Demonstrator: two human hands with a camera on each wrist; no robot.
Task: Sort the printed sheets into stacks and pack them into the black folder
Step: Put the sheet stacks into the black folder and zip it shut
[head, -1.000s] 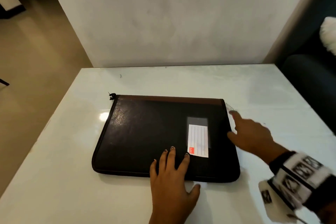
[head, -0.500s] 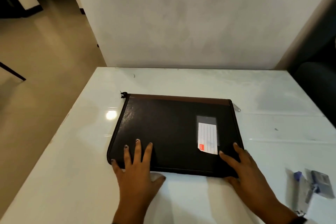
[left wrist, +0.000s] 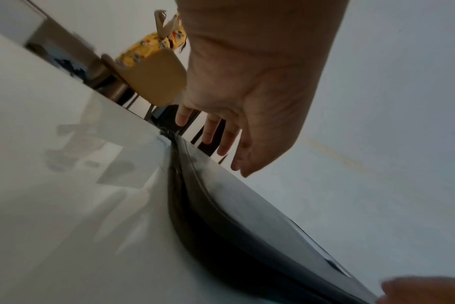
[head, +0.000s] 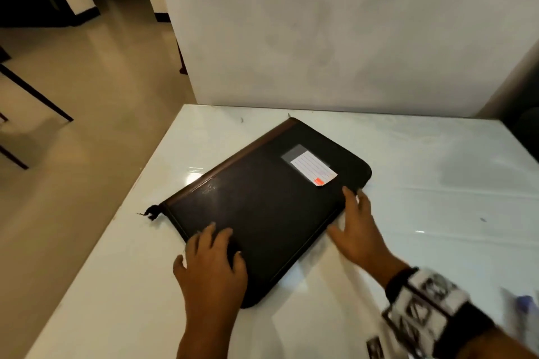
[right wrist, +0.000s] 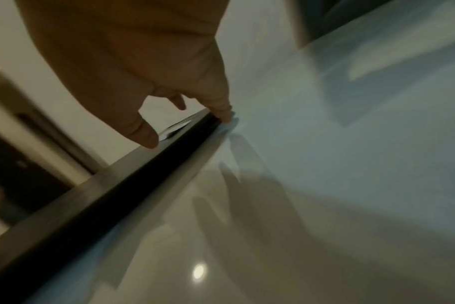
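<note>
Both hands lay flat with fingers spread, the left hand (head: 211, 268) and right hand (head: 357, 230) on the closed black folder (head: 262, 201), lying askew on the white table (head: 437, 183); it likely needed unzipping next.

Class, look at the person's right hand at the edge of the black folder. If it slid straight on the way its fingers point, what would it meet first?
The right hand already touches the black folder. Straight on, it would probably cross the cover to the lined label.
</note>
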